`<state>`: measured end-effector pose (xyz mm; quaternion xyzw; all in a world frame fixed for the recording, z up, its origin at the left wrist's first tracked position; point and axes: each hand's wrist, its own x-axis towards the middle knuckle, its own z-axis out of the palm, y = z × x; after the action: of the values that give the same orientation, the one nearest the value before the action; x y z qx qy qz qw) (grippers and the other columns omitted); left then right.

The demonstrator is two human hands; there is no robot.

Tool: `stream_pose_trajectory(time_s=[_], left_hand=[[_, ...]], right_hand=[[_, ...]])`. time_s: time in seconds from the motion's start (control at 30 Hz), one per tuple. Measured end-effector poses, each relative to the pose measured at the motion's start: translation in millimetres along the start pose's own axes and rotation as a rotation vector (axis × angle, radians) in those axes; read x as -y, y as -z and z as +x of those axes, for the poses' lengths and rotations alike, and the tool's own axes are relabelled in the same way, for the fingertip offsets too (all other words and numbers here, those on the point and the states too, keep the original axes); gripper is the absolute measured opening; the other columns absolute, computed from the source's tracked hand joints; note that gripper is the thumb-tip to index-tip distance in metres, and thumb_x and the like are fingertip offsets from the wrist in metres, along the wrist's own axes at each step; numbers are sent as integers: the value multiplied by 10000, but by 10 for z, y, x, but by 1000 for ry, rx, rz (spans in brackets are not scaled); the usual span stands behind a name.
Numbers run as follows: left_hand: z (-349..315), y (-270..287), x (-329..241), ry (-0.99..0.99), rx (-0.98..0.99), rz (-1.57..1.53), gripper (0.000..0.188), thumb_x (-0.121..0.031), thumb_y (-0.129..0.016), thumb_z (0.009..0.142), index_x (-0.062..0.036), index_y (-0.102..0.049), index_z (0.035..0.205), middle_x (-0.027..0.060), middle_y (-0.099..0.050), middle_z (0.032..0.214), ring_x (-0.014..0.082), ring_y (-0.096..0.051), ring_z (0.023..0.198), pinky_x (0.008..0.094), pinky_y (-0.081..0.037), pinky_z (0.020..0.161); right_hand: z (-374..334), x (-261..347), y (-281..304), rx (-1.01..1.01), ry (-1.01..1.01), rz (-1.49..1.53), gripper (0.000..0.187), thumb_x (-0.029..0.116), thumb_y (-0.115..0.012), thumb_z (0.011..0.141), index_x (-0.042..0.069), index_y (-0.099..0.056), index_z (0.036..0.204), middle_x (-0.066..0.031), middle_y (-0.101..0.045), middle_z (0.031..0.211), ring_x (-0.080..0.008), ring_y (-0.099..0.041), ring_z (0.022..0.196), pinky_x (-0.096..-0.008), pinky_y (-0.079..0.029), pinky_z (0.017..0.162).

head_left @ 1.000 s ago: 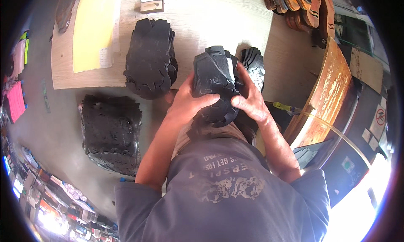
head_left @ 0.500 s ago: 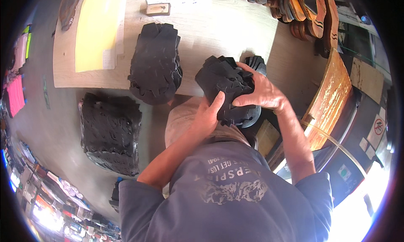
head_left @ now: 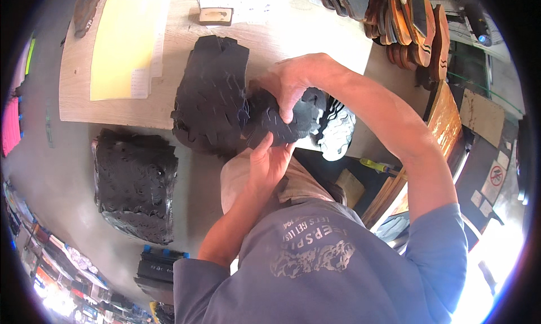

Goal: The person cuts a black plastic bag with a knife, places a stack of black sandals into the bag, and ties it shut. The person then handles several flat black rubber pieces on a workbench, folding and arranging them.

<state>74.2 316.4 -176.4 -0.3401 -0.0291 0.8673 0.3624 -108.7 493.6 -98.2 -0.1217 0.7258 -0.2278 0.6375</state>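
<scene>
While the right hand (head_left: pixel 294 80) arches over the far side of a small stack of black, sole-shaped pieces (head_left: pixel 267 117), thumb against its face, the left hand (head_left: pixel 270 163) cups the near side, fingers partly hidden. Both are part-curled and clamped on the stack, at the near edge of the pale table (head_left: pixel 76 90), between a larger black stack (head_left: pixel 209 95) and glossy treaded soles (head_left: pixel 338 133).

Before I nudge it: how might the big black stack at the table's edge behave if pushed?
The black stack may snag, given its jagged outline. It could tip off, as its near end appears to jut past the table.
</scene>
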Motion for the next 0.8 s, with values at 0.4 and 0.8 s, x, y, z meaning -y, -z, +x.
stream_pose_trajectory(time_s=[0.4, 0.8], left_hand=[[90, -137, 4, -31, -57, -84, 671, -119, -713, 992, 8, -380, 1560, 147, -454, 1597, 336, -371, 1515, 535, -223, 1328], [153, -263, 75, -38, 3, 109, 696, -364, -707, 1025, -76, -351, 1550, 126, -479, 1471, 354, -482, 1426, 475, -421, 1250]], right_hand=[[-452, -127, -1771, -1294, -328, 1047, 864, 446, -817, 914, -90, -470, 1496, -298, -609, 1393, -351, -624, 1280, -438, -502, 1081], [-10, -185, -1270, -1128, -8, 1242, 807, 344, -881, 806, -52, -546, 1424, -189, -691, 1283, -261, -662, 1180, -355, -517, 1049]])
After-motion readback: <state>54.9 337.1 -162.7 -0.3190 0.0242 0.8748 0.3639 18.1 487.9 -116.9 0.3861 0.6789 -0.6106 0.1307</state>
